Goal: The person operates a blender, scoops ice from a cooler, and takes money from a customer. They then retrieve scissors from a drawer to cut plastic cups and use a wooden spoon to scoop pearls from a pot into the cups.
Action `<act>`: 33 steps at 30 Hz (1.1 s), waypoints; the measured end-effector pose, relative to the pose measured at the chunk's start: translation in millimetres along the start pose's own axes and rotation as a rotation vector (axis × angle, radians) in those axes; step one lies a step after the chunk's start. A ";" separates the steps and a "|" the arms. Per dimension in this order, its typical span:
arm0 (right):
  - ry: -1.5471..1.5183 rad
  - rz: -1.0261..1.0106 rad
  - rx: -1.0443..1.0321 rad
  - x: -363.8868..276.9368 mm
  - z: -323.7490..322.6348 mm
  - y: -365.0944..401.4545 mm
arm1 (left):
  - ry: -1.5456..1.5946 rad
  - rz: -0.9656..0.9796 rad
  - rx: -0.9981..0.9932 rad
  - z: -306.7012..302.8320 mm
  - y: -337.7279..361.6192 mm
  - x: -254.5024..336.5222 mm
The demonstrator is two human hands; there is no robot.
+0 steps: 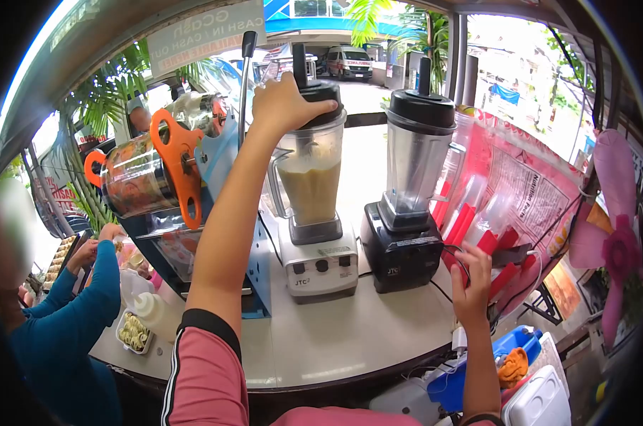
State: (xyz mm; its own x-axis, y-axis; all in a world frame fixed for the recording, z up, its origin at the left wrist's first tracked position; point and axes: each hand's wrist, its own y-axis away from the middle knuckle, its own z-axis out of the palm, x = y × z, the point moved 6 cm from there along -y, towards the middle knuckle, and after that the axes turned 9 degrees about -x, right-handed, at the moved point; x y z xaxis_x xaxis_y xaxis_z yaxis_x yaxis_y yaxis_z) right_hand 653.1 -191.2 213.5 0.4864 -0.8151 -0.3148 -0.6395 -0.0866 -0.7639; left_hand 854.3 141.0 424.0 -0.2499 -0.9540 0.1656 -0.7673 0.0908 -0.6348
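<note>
The pale counter (335, 341) carries it all from where I'm standing. On its left rises the blue machine (216, 153) with orange handles. Beside it, near the middle, is the white blender (321, 266), upright, its clear jug (309, 186) partly filled with a thick, pale beige mix. The black blender (401, 245) stands just to the right, its jug holding no such mix.

A co-worker in a blue top (69, 334) is busy at the far left, hands apart from this person's. Near that worker are a squeeze bottle (154, 311) and a small tub (133, 334) of pale pieces.

The left hand (282, 106) is over the white blender's black lid (320, 92), thumb stretched across it, apart from the other fingers; whether those are clamped on anything, I can't tell. The right hand (472, 287) is raised near the black cord (450, 248), fingers loosely curled, thumb and fingertips apart; contact with the cord is unclear.

The lid worries me: a lopsided push could unseat it, and a running motor would then throw mix out. A sideways shove up there could tip the tall jug. Snagging the cord could drag a blender, and the blue machine leaves the left forearm little room.
</note>
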 end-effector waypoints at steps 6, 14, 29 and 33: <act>-0.069 -0.261 0.145 -22.5 11.4 -102.5 | -0.008 -0.002 -0.077 8.0 4.1 -3.1; -0.419 -0.386 -0.082 -120.9 105.7 -354.5 | 0.083 0.000 -0.031 9.2 13.2 -13.0; -0.555 -0.645 -0.293 -194.6 173.8 -415.2 | 0.597 0.006 0.145 19.1 19.9 -34.6; -0.618 -0.311 -0.282 -156.5 196.3 -417.2 | 0.578 0.002 0.140 22.3 16.3 -39.0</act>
State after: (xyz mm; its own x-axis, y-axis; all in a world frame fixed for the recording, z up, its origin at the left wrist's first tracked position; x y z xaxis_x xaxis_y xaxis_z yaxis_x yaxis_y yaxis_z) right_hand 960.7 84.9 470.8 0.8625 -0.2655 -0.4308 -0.5059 -0.4718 -0.7221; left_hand 864.7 173.3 390.4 -0.5627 -0.6400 0.5233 -0.6910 0.0167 -0.7227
